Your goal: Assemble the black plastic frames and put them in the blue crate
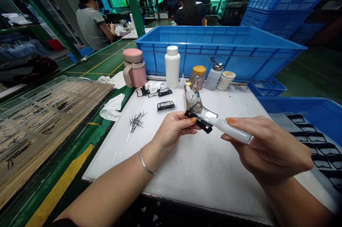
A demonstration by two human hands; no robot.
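My left hand [172, 130] pinches a small black rectangular frame piece [200, 122] above the white work board [187, 170]. My right hand [267, 148] is wrapped round a small white squeeze bottle [232, 131], whose tip touches the frame piece. A thin bracelet sits on my left wrist. More black frame pieces [165, 105] lie on the board farther back, beside a little heap of thin black pins [137, 120].
A pink mug [134, 68], white bottle [172, 66], yellow-lidded jar [198, 75] and dispenser bottle [213, 75] stand before a blue crate [240, 52]. Clear trays of parts [45, 113] lie left; a blue bin of frames [320, 141] right. Two people work behind.
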